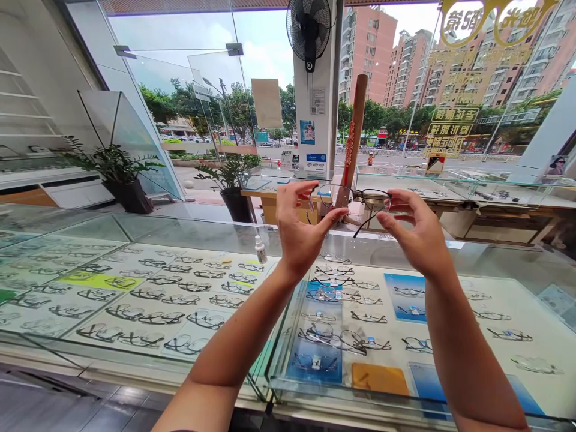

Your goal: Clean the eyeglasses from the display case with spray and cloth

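A pair of dark-rimmed eyeglasses (357, 195) is held up in front of me, above the glass counter (378, 246). My left hand (299, 222) pinches its left side, thumb below and fingers above the rim. On the opposite side, my right hand (414, 228) grips the frame between thumb and fingers. One temple arm hangs down below the lenses. Beneath my arms, several eyeglass frames (333, 271) lie inside the display case. A small white bottle (260, 249) stands on the counter to the left of my left hand.
Another display section with rows of eyeglasses (162, 318) extends left. An orange-brown cloth-like piece (380, 379) lies near the front edge. Potted plants (130, 180) stand by the glass doors. A wall fan (309, 30) hangs on the pillar, and a wooden post (359, 114) leans behind the counter.
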`<state>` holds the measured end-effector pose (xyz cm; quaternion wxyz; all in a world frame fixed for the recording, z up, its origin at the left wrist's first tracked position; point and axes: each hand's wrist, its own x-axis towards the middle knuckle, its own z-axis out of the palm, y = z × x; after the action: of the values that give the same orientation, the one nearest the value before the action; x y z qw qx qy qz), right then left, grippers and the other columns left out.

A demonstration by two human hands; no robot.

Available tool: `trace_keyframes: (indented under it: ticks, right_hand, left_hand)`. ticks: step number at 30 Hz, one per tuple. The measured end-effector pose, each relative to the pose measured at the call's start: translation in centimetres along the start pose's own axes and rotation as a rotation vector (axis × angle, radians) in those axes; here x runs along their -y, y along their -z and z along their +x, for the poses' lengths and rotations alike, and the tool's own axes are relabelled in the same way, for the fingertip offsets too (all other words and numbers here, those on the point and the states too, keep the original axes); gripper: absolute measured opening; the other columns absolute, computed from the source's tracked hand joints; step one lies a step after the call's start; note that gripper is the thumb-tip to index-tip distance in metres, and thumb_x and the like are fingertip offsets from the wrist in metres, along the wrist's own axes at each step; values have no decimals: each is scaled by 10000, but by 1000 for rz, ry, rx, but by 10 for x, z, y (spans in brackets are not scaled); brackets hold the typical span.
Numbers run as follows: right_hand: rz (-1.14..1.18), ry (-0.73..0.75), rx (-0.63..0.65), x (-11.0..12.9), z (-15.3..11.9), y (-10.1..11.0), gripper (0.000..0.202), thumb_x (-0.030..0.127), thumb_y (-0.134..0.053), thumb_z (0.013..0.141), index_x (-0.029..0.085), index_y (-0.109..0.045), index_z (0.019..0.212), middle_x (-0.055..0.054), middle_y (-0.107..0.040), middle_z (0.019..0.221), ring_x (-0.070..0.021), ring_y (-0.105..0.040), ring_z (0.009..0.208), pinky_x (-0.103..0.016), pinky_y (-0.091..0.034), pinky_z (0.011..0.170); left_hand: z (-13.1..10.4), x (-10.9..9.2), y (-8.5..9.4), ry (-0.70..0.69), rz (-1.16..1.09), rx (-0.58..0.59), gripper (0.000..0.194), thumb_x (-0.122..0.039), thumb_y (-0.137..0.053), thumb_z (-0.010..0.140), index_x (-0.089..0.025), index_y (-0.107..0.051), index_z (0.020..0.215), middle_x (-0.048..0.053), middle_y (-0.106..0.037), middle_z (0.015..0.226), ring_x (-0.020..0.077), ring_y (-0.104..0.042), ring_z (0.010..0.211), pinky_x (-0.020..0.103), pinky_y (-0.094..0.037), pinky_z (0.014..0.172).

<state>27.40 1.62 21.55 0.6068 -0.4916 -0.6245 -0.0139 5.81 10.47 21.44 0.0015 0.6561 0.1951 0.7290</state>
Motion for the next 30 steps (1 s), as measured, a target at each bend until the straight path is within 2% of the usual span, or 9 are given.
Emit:
trace_keyframes:
  ticks: [6,13,19,30]
  right_hand:
    - [4,-2,-32,1,-1,-1,597,634,-806,870,252,-678,1310,-98,-739,1207,-277,-720,1075,-528,-598,994]
    - [-41,99,-110,4,-1,-1,522,615,-796,886,291,-692,1281,-74,-725,1185,-279,-711,1098,-513,-609,962]
    - [-83,150,-143,11,-3,-2,471,585,-778,912,307,-698,1284,-73,-708,1208,-285,-706,1095,-511,-607,947]
    - [-117,178,-159,17,-5,-2,421,551,-751,944,326,-701,1295,-73,-700,1203,-289,-701,1087,-516,-605,951]
  left_hand:
    - [2,2,1,31,-44,11,571,-568,-920,772,-278,-668,1195,63,-663,1133,230,-624,994,412,-529,882]
    - [9,13,5,86,-49,120,584,-622,-905,761,-272,-685,1174,61,-711,1099,225,-671,972,402,-552,856]
    - [15,23,8,102,-91,211,588,-599,-926,745,-269,-687,1169,64,-730,1102,217,-696,973,374,-569,812]
    - [18,29,10,130,-119,241,595,-598,-940,724,-259,-698,1149,59,-742,1065,197,-710,915,352,-579,781]
